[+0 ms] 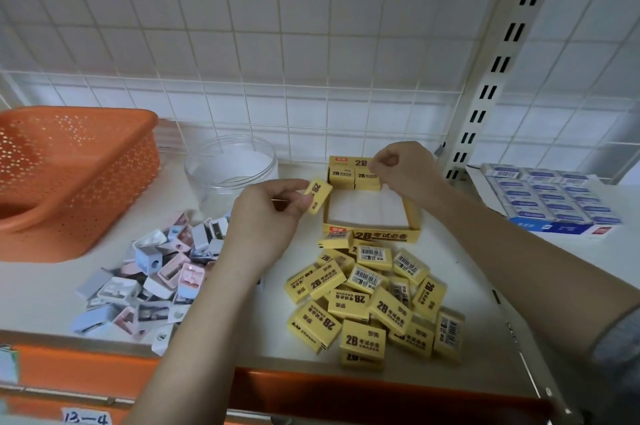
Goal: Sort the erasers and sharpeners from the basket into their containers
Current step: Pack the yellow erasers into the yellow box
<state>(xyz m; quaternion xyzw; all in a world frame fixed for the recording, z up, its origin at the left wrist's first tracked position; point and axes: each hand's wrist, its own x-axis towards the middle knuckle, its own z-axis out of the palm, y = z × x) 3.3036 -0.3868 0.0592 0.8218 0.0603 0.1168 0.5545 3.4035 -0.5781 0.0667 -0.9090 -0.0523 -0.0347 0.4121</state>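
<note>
My left hand [266, 213] pinches one yellow 2B eraser [318, 195] just left of the yellow cardboard eraser box [372, 234]. My right hand [403, 168] hovers over the box's back right, fingers curled at an eraser [367, 178] standing in the back row; whether it grips that eraser is unclear. A loose pile of yellow erasers [374, 303] lies in front of the box. Pastel pink, blue and white sharpeners [152, 279] are heaped at the left. A clear plastic jar [231, 166] stands behind them.
The orange perforated basket [69, 175] lies tipped at the far left. A box of blue-and-white erasers [554, 199] sits at the right on the neighbouring shelf. A white wire grid forms the back wall. An orange shelf edge runs along the front.
</note>
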